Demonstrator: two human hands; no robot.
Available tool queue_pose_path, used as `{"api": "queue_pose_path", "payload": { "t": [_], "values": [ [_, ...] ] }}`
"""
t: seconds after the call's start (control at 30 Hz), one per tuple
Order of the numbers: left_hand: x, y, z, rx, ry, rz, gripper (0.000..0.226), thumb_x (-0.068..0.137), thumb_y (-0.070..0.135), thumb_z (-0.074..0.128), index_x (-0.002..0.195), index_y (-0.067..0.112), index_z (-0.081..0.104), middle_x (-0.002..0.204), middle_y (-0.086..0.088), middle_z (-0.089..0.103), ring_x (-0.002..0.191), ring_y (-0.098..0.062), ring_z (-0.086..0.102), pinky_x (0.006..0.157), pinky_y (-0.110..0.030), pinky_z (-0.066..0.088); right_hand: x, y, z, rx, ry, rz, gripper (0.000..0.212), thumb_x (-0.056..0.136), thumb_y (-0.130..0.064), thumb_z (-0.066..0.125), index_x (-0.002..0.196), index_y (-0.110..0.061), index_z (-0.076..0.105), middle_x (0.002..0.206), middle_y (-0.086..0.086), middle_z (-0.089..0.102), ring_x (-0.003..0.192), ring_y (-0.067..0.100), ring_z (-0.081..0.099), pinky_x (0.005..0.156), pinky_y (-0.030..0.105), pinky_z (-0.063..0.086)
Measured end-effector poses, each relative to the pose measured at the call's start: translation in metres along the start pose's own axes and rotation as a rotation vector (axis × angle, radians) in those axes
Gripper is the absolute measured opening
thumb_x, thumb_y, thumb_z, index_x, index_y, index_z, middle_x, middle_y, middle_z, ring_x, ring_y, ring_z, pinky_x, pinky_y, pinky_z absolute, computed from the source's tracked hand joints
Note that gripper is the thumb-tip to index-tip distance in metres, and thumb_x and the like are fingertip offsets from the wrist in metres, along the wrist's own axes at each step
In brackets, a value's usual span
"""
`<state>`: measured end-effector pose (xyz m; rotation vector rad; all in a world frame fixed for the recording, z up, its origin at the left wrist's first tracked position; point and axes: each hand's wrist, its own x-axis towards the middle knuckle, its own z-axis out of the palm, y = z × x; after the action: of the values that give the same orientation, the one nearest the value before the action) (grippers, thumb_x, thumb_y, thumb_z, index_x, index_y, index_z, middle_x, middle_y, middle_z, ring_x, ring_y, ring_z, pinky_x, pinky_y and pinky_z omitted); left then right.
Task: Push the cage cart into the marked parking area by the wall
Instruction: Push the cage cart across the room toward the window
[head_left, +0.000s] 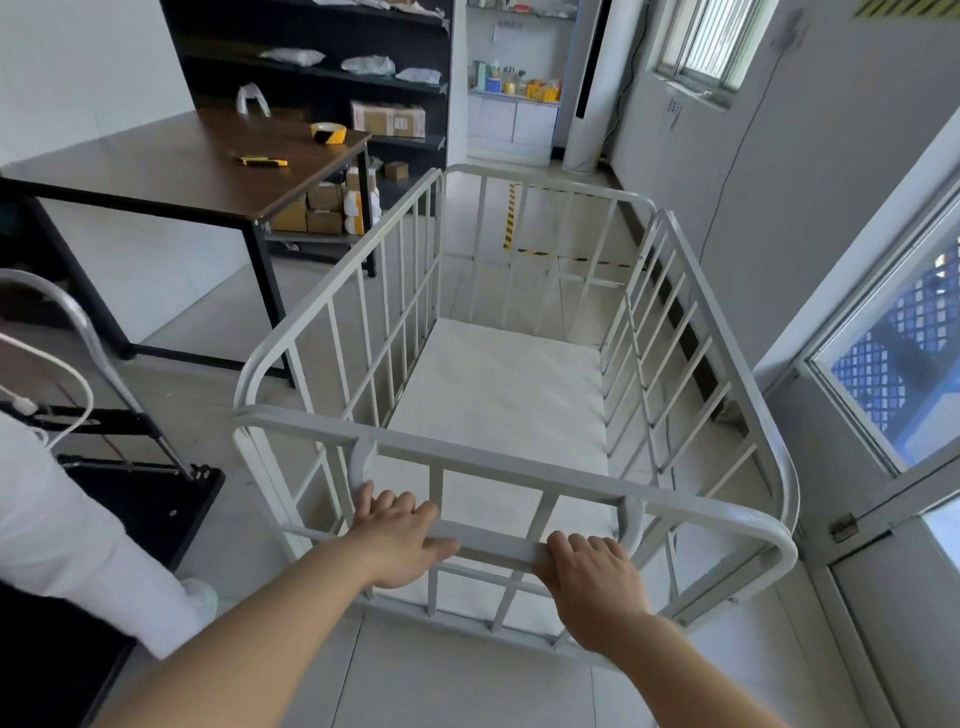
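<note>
A white metal cage cart (737, 374) with barred sides and an empty pale floor stands in front of me. My left hand (397, 535) and my right hand (592, 587) both grip the flat handle bar (493, 545) on its near end, fingers wrapped over the top. Beyond the cart's far end, yellow-and-black striped tape (510, 218) marks a rectangle on the floor beside the right-hand wall. The cart points roughly toward that marked area, a little short of it.
A brown table (171, 166) with black legs stands left of the cart. A black platform trolley (150, 499) and a person in white (62, 519) are at the near left. Dark shelves with boxes (387, 120) fill the back. A window and door frame (883, 415) line the right.
</note>
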<state>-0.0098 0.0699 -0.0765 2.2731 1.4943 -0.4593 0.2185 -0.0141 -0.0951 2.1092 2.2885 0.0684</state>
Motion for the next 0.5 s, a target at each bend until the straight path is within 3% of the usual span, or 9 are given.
{"api": "queue_pose_path", "payload": {
  "t": [0.07,0.13,0.2,0.4,0.5],
  "values": [
    [0.007,-0.001,-0.004,0.006,0.002,0.001,0.057,0.095,0.06,0.022,0.132,0.02,0.038,0.134,-0.009,0.041,0.135,-0.03,0.025,0.114,-0.051,-0.008,0.008,0.003,0.006,-0.034,0.053,0.031,0.054,0.095,-0.049,0.005,0.069,-0.025,0.047,0.052,-0.009,0.047,0.046,0.014,0.049,0.053,0.027,0.049],
    [0.014,-0.002,-0.009,0.011,0.014,0.005,0.056,0.096,0.058,0.021,0.133,0.019,0.037,0.135,-0.01,0.041,0.135,-0.031,0.024,0.114,-0.052,-0.008,0.016,0.005,0.008,-0.033,0.066,0.044,0.039,0.09,-0.048,0.025,0.066,-0.026,0.046,0.049,-0.009,0.044,0.043,0.012,0.046,0.05,0.026,0.047],
    [0.021,-0.004,-0.014,0.006,0.021,0.007,0.055,0.096,0.057,0.021,0.132,0.02,0.037,0.135,-0.009,0.041,0.135,-0.031,0.024,0.114,-0.053,-0.007,0.024,0.007,0.008,-0.014,0.096,0.037,0.03,0.082,-0.048,0.033,0.065,-0.027,0.045,0.048,-0.009,0.044,0.042,0.012,0.046,0.049,0.025,0.046],
    [0.046,-0.016,-0.029,0.01,0.035,-0.003,0.053,0.096,0.057,0.022,0.131,0.02,0.038,0.134,-0.009,0.042,0.134,-0.031,0.026,0.115,-0.051,-0.006,0.058,0.01,0.011,0.023,0.073,0.048,0.048,0.093,-0.051,0.014,0.065,-0.027,0.045,0.049,-0.008,0.045,0.044,0.012,0.048,0.05,0.026,0.045],
    [0.059,-0.022,-0.037,0.02,0.041,-0.01,0.054,0.096,0.057,0.022,0.132,0.02,0.037,0.136,-0.009,0.041,0.135,-0.031,0.026,0.115,-0.051,-0.006,0.074,0.011,0.003,0.032,0.006,0.042,0.067,0.088,-0.055,-0.012,0.078,-0.025,0.047,0.065,-0.008,0.054,0.061,0.016,0.056,0.066,0.03,0.046]
  ]
}}
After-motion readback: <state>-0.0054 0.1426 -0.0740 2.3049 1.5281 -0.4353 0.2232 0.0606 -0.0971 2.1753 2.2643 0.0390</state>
